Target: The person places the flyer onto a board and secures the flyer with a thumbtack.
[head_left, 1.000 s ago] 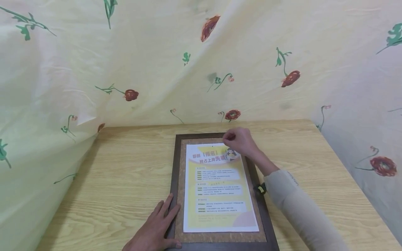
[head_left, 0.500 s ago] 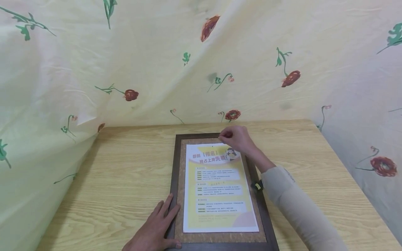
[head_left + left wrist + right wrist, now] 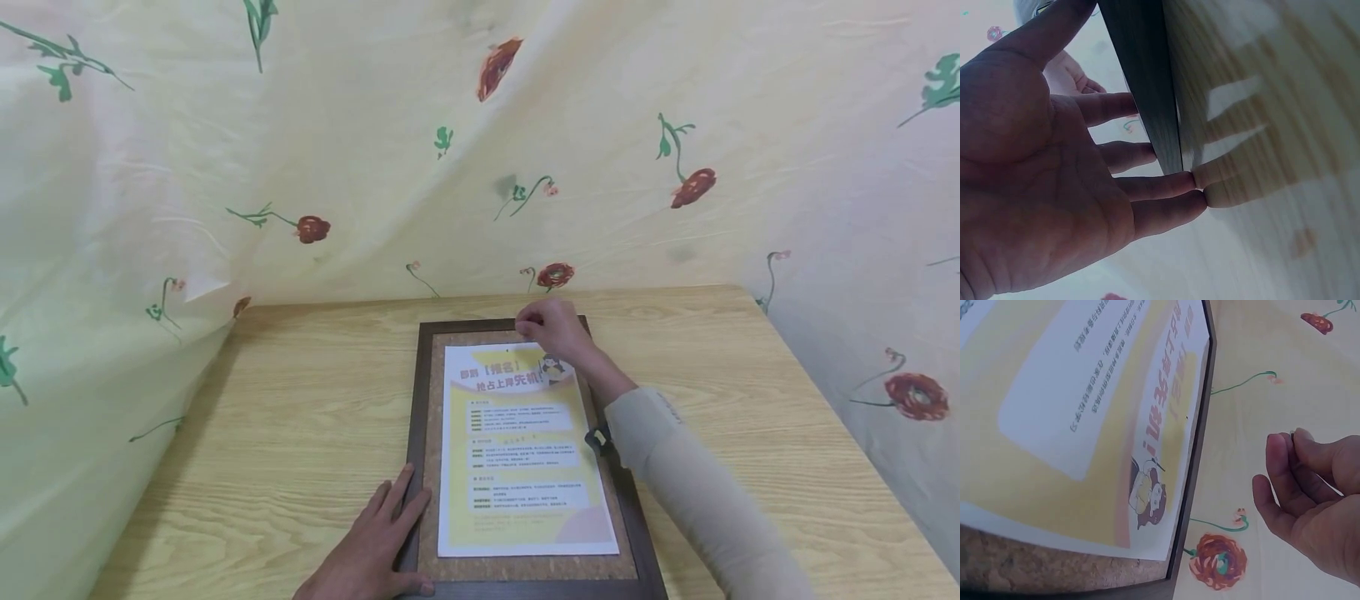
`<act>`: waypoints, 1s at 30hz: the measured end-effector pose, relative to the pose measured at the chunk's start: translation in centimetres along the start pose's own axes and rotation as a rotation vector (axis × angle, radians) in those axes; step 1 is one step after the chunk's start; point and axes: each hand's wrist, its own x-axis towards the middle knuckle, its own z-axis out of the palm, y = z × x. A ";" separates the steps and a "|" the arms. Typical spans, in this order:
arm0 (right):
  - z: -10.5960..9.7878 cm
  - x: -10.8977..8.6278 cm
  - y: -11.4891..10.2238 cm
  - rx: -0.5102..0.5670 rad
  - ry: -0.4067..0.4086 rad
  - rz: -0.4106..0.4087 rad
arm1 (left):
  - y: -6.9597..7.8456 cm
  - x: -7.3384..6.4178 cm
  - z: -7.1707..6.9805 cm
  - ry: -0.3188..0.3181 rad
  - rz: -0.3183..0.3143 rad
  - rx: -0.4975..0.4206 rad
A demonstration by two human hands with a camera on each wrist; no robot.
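A dark-framed corkboard (image 3: 429, 550) lies on the table with a printed yellow-and-white paper sheet (image 3: 525, 458) over its cork. My left hand (image 3: 367, 537) rests against the frame's left side near the lower corner. Its fingers are spread and fairly straight, with two fingertips touching the tabletop in the left wrist view. Above the board's top edge, my right hand (image 3: 558, 329) has thumb and index finger pinched together. A tiny pin-like thing (image 3: 1292, 435) shows between those fingertips; most of it is hidden. A small dark speck (image 3: 507, 350) marks the sheet's top middle.
The board lies on a wood-grain table (image 3: 300, 400). Cream cloth (image 3: 375, 150) with printed flowers hangs behind it and at both sides. A dark strap-like piece (image 3: 598, 440) sits by the right sleeve (image 3: 675, 467), over the frame's right side.
My right hand has shifted slightly left along the board's top edge, its fingers still pinched. The left hand, the board and the sheet have stayed in place.
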 end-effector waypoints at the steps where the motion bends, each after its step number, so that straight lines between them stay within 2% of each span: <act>1: 0.1 0.1 0.0 0.002 -0.004 0.000 | 0.0 0.0 0.0 0.000 -0.001 0.002; 10: 1.1 0.6 0.3 0.048 -0.042 0.037 | 0.0 -0.2 0.1 0.008 0.012 -0.013; 19: 1.7 0.8 0.5 0.111 -0.084 0.152 | 0.0 -0.2 0.1 0.002 0.005 -0.004; 24: 2.2 1.0 0.7 0.101 -0.112 0.207 | 0.0 -0.2 0.1 0.000 0.001 0.000; 30: 2.7 1.2 0.9 0.045 -0.118 0.220 | 0.1 -0.1 0.1 -0.002 -0.001 -0.010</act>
